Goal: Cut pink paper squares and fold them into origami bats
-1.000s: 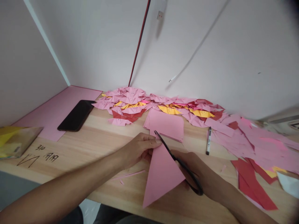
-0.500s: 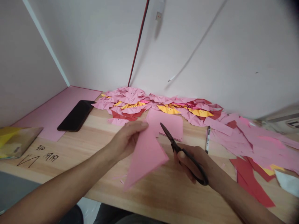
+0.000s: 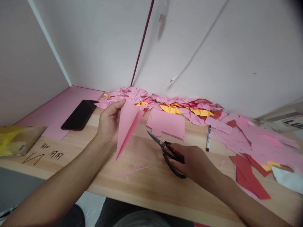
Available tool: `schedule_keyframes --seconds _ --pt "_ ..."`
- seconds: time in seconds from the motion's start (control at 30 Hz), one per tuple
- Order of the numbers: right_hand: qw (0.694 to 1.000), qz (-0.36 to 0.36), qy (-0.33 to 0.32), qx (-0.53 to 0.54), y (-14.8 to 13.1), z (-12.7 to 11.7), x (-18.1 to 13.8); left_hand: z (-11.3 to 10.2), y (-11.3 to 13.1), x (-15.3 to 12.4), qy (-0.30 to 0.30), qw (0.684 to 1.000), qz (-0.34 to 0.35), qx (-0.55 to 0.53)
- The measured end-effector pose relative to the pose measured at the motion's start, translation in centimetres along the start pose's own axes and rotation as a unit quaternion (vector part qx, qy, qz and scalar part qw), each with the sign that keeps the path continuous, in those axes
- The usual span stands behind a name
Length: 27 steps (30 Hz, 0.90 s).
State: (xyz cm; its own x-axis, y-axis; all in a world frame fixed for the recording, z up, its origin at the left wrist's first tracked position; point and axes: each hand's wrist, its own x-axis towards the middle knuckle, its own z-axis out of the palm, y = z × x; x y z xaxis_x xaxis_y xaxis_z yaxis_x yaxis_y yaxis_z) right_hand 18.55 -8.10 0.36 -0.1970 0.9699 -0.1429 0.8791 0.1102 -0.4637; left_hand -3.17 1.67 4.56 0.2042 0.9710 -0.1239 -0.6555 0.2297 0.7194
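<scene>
My left hand pinches a folded sheet of pink paper by its upper left edge, holding it raised above the table, its lower tip pointing down. In my right hand is a pair of black-handled scissors, blades pointing up and left toward the paper but apart from it. Behind the blades lies a stack of pink paper sheets. Thin pink paper offcuts rest on the wooden table below the held paper.
Folded paper shapes in pink, yellow and red line the wall. Pink scraps and red strips spread at the right, near a marker. A black phone and a yellow packet are at the left.
My left hand has lifted the pink paper up and left, turning it so its fold opening shows. The scissors have shifted left and turned flatter in my right hand.
</scene>
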Motion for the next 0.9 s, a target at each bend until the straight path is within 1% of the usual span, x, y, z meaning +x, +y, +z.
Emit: schedule_keyframes --seconds 0.1,0.27,0.4,0.53,0.6,0.7,0.83,0.9 --pt "0.998 -0.026 0.001 -0.063 -1.3 0.4 0.4 0.1 0.4 -0.1 -0.002 1.000 0.022 -0.015" --pt "0.992 -0.073 0.000 -0.107 -4.0 1.5 0.8 0.3 0.7 -0.5 -0.033 0.998 0.038 -0.025" --pt "0.991 -0.063 -0.017 -0.116 -6.4 2.5 0.9 0.3 1.0 -0.7 -0.047 0.998 0.044 -0.015" --pt "0.988 -0.030 -0.032 -0.145 -7.5 2.8 1.1 0.5 1.2 -0.9 -0.030 0.998 0.049 0.003" --pt "0.987 -0.019 -0.024 -0.160 -7.3 2.7 1.2 0.6 1.2 -1.0 -0.018 0.999 0.051 0.005" --pt "0.985 0.005 -0.004 -0.170 -5.8 2.4 0.7 0.7 1.3 -1.0 0.001 0.999 0.049 -0.005" --pt "0.979 0.090 -0.004 -0.183 -2.2 1.4 -1.7 0.8 1.2 -0.9 -0.019 0.998 0.051 -0.015" --pt "0.975 0.115 0.015 -0.189 0.2 0.7 -3.6 0.8 1.1 -0.9 -0.025 0.999 0.047 -0.009"
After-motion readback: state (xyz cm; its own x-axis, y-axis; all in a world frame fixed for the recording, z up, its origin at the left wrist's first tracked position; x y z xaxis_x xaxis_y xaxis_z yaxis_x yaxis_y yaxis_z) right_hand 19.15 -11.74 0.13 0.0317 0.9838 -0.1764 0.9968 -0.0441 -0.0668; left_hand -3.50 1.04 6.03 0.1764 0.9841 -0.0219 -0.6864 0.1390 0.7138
